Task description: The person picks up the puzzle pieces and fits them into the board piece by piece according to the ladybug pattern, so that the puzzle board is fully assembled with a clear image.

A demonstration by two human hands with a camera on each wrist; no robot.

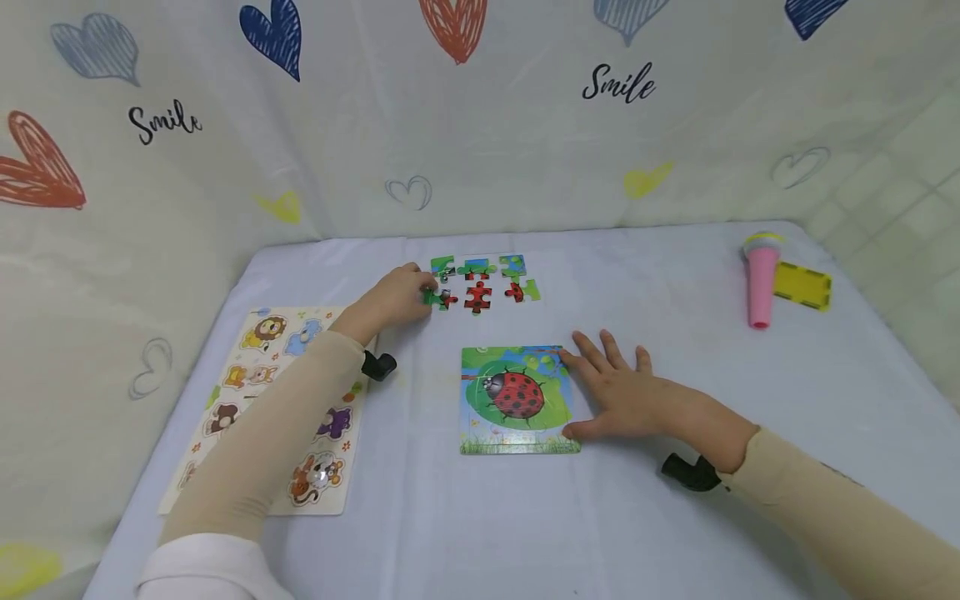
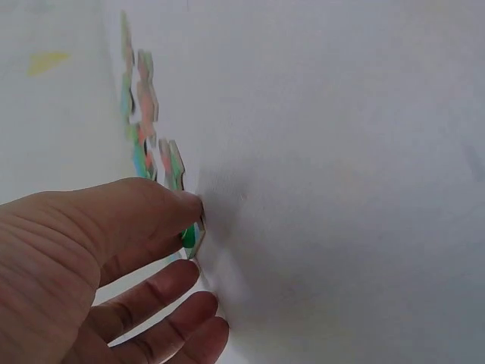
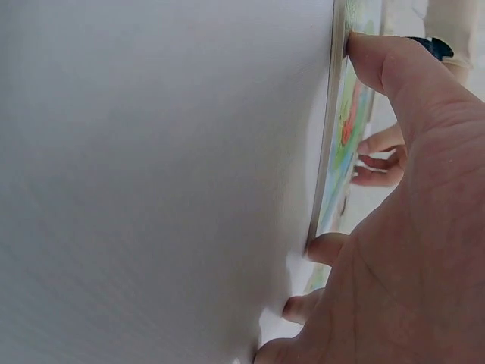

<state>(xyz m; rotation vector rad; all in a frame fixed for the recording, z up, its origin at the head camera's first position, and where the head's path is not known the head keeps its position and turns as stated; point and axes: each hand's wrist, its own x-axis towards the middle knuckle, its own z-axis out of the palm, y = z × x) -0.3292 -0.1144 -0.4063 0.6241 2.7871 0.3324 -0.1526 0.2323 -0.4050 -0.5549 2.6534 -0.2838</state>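
Note:
My left hand (image 1: 405, 293) is at the left end of several loose jigsaw pieces laid out in two rows. Its thumb and forefinger pinch the green corner of a puzzle piece (image 2: 189, 236), partly hidden behind the thumb. The other fingers are bent loosely below. In the head view, a red ladybug piece (image 1: 477, 297) lies in the middle of the lower row. Nearer to me lies a square puzzle board (image 1: 517, 400) with a ladybug picture. My right hand (image 1: 618, 392) has its fingers spread, with thumb tip and forefinger at the board's right edge (image 3: 326, 152).
On the left, under my left forearm, lies a cream animal puzzle board (image 1: 240, 379). A pink toy microphone (image 1: 762, 287) and a yellow rectangular piece (image 1: 802, 286) lie at the far right of the white-covered table. Behind the table hangs a heart-printed cloth (image 1: 510, 150).

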